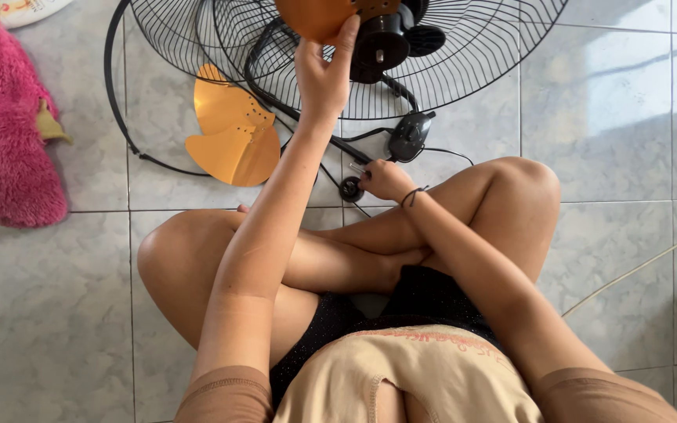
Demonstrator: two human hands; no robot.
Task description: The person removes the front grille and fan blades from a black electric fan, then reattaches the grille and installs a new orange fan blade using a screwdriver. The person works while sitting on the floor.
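— Item one, upper centre of the frame?

— My left hand [323,74], raised, fingers closed on the lower edge of an orange fan blade [315,16]. Just to its right, the black motor hub [381,43], set against the black wire fan guard [464,55] that fills the top of the frame.

— Item two, centre?

— My right hand [385,180], low on the floor, fingertips pinched on a small black round knob [350,189]. Beside it, a black switch housing [410,135] with its cable.

— Left of centre?

— A second orange blade piece [233,137], flat on the grey floor tiles [48,313], partly under the guard rim.

— Far left?

— A pink fluffy duster [9,129], lying apart from everything else.
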